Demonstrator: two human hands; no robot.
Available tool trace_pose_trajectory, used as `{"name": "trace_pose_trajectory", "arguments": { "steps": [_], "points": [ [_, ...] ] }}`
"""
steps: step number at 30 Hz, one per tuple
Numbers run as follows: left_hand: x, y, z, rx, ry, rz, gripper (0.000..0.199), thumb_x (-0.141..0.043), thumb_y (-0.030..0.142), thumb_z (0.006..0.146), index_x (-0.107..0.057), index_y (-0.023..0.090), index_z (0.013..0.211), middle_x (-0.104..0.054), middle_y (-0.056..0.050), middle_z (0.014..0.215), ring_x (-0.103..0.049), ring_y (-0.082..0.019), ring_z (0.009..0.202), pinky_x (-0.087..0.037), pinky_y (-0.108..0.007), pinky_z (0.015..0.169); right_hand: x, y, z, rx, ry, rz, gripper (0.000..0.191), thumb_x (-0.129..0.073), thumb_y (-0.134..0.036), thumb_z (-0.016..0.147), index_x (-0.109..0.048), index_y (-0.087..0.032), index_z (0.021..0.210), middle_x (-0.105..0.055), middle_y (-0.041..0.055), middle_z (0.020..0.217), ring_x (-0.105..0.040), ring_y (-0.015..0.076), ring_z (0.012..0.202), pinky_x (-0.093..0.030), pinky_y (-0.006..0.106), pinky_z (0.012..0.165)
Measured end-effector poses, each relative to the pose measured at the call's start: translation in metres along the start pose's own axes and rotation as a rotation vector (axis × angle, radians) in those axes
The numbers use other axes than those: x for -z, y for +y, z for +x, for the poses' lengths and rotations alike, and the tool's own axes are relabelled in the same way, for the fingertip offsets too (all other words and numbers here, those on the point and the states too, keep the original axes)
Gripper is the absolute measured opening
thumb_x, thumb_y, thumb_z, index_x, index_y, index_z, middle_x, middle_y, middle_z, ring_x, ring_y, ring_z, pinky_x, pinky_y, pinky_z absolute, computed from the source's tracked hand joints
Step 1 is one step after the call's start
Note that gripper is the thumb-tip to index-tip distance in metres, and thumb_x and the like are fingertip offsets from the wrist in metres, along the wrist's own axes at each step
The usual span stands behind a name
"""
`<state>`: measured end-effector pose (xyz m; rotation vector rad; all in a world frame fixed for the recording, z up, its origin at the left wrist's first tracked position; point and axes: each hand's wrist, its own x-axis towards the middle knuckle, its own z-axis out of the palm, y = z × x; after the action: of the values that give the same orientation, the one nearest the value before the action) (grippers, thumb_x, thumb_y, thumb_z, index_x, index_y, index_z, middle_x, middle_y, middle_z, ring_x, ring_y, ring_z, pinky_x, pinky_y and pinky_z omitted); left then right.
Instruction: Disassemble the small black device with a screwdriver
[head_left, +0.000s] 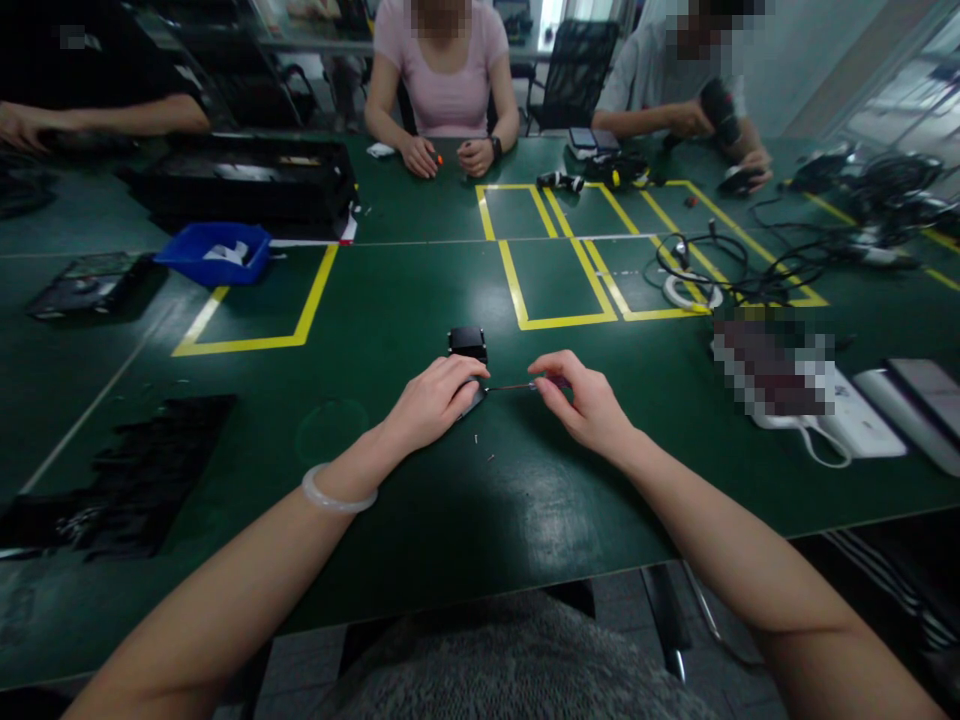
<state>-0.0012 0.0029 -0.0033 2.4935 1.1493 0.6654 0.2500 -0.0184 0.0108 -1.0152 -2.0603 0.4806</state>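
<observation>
Left hand (435, 402) is closing over a small dark-grey, flat-sided piece (472, 400), with fingers curling across its top and thumb lying along its near side; the hand is hiding most of it. Right hand (589, 405) is pinching a slim, thin-shafted metal tool (511, 387) between thumb and fingers, its shaft pointing leftward at the piece. Tip contact: cannot tell.

A small black box-shaped block (467, 343) is standing just beyond the left hand's fingertips. Between the hands, on the near side, a tiny pale screw-like bit (475, 438) and a tiny reddish bit (491, 457) are lying loose on the glossy green tabletop (405, 300). A blue plastic tray (196, 266) holding white scraps is sitting well beyond and left of the left hand.

Risks (judgement): the tip could be slipping sideways into the left thumb if the shaft is meeting the piece at a poor angle. The piece could be twisting if the left grip is slackening. The loose bits could be rolling off or getting lost if a wrist is brushing them.
</observation>
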Motion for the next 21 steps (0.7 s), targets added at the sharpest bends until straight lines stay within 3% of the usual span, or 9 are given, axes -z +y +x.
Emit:
{"name": "trace_pose_trajectory", "arguments": {
  "steps": [7,13,21],
  "points": [
    [0.0003,0.0016,0.0005,0.004,0.005,-0.001,0.027,-0.038,0.029,0.102,-0.06,0.02,0.115,-0.066,-0.008,0.124,-0.06,-0.024,0.114,-0.047,-0.042,0.102,-0.0002,0.002,0.0004,0.031,-0.013,-0.01,0.013,-0.051,-0.032,0.099,-0.059,-0.022,0.095,-0.066,0.0005,0.078,-0.062,0.0123,0.065,-0.046,0.023,0.062],
    [-0.0003,0.0008,0.0005,0.007,0.002,-0.001,0.027,-0.039,0.029,0.102,-0.06,0.02,0.115,-0.065,-0.008,0.124,-0.059,-0.024,0.115,-0.047,-0.042,0.102,-0.0002,0.0003,0.0005,0.021,0.017,-0.002,0.014,-0.049,-0.028,0.098,-0.058,-0.022,0.107,-0.068,0.0026,0.086,-0.064,0.0141,0.071,-0.049,0.025,0.067],
    [-0.0004,0.0004,0.0004,0.005,0.004,-0.005,0.027,-0.038,0.029,0.102,-0.06,0.02,0.115,-0.066,-0.008,0.123,-0.059,-0.023,0.115,-0.046,-0.041,0.102,0.0007,0.0007,0.0011,0.016,-0.001,-0.001,0.014,-0.049,-0.032,0.099,-0.06,-0.022,0.096,-0.067,0.0007,0.079,-0.063,0.0125,0.065,-0.047,0.024,0.062]
  ]
}}
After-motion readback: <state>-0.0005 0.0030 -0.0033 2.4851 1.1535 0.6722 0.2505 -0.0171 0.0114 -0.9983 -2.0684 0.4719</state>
